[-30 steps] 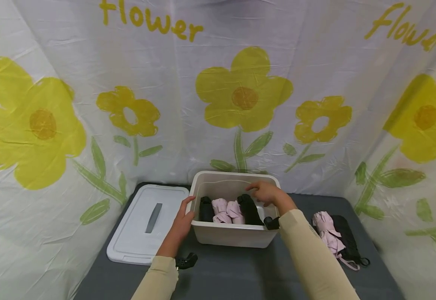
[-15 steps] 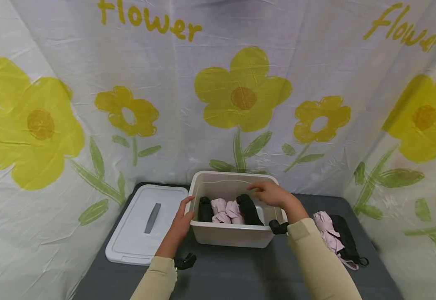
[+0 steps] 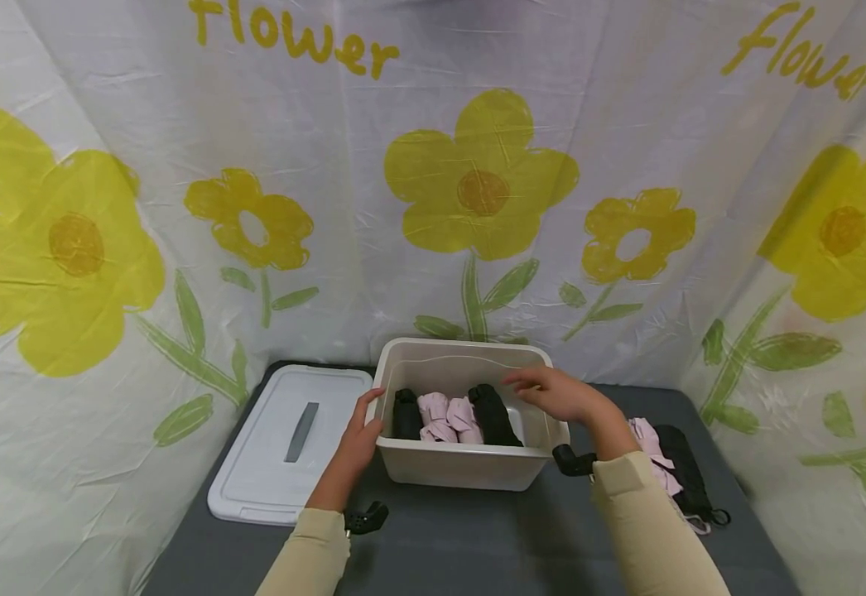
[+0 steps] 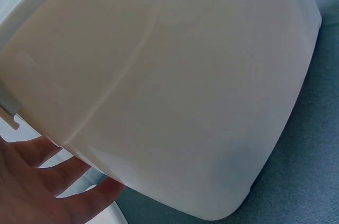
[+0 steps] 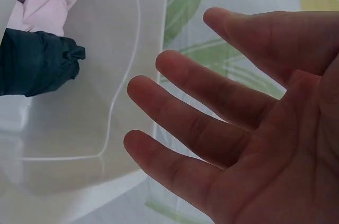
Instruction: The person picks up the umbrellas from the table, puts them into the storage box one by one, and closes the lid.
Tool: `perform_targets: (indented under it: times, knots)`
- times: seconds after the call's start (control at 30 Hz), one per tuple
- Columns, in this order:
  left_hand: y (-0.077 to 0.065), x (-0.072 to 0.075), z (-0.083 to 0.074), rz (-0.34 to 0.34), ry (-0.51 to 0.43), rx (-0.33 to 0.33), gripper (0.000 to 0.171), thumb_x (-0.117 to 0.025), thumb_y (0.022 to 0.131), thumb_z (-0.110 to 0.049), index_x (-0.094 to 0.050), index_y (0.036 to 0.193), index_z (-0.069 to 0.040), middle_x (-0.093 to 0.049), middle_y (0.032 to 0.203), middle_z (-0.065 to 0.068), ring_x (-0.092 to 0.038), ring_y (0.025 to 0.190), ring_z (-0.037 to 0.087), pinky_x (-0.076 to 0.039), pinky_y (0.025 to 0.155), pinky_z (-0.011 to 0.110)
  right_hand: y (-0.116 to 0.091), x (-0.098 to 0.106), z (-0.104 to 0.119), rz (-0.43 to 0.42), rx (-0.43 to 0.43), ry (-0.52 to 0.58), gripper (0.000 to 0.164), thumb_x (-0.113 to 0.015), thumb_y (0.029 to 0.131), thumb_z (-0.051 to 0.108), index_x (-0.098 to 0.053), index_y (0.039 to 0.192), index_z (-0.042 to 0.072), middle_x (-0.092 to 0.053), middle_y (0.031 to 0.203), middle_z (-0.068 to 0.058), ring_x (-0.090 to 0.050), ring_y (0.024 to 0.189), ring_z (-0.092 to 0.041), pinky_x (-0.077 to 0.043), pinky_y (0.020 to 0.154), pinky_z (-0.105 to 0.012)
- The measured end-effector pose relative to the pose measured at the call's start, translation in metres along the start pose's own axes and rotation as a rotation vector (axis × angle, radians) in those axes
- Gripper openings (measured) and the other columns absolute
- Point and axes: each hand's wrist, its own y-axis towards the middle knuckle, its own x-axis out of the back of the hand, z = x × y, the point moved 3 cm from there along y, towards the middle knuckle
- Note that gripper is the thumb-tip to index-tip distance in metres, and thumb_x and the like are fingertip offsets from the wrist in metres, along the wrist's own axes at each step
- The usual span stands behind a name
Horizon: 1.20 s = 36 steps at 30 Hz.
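A cream plastic storage box (image 3: 463, 468) stands at the middle of the dark table. In it, a black rolled fabric bundle (image 3: 406, 415), two pink rolled bundles (image 3: 436, 414) and another black bundle (image 3: 494, 415) lie side by side. My left hand (image 3: 357, 443) is at the box's left rim, with fingers (image 4: 95, 197) extended along the outside wall. Over the box's right side hovers my right hand (image 3: 567, 397), its fingers spread and nothing in them. The right wrist view shows its palm beside the box's inner wall (image 5: 116, 28).
A white lid (image 3: 254, 451) with a grey handle lies left of the box. To the right are a pink fabric bundle (image 3: 655, 455) and a black one (image 3: 685, 472) with a loop, partly behind my right sleeve. A flower-printed curtain (image 3: 358, 273) hangs close behind the table.
My right hand has moved right, away from the black bundle in the box, and its fingers have straightened. My left hand stays at the left rim.
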Motion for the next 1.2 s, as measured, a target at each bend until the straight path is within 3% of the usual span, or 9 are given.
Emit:
perform_targets:
  times: [0.3,0.53,1.2]
  knots:
    - [0.000,0.000,0.001,0.010,-0.009,0.010,0.057,-0.037,0.094,-0.014,-0.029,0.148,-0.028,-0.019,0.161,0.011,-0.027,0.142,0.039,-0.027,0.107,0.067,-0.014,0.004,-0.006,-0.019,-0.065,0.044,0.039,-0.044,0.102,0.019,-0.051,0.140,0.017,-0.055,0.138,-0.015,-0.050,0.128,-0.036,-0.041,0.101,-0.056]
    - [-0.001,0.001,-0.002,0.003,-0.004,-0.001,0.057,-0.036,0.094,-0.013,-0.029,0.148,-0.028,-0.020,0.160,0.012,-0.029,0.141,0.039,-0.028,0.107,0.066,-0.025,0.007,-0.011,-0.038,-0.042,0.051,0.039,-0.045,0.101,0.016,-0.052,0.139,0.010,-0.054,0.138,-0.018,-0.051,0.127,-0.038,-0.043,0.099,-0.056]
    - [0.000,0.000,0.000,-0.008,-0.017,-0.012,0.056,-0.036,0.093,-0.012,-0.031,0.147,-0.028,-0.021,0.160,0.011,-0.027,0.143,0.037,-0.025,0.109,0.066,-0.056,0.009,-0.044,-0.089,-0.146,0.094,0.041,-0.047,0.101,0.020,-0.050,0.140,0.009,-0.051,0.140,-0.024,-0.048,0.128,-0.043,-0.041,0.099,-0.060]
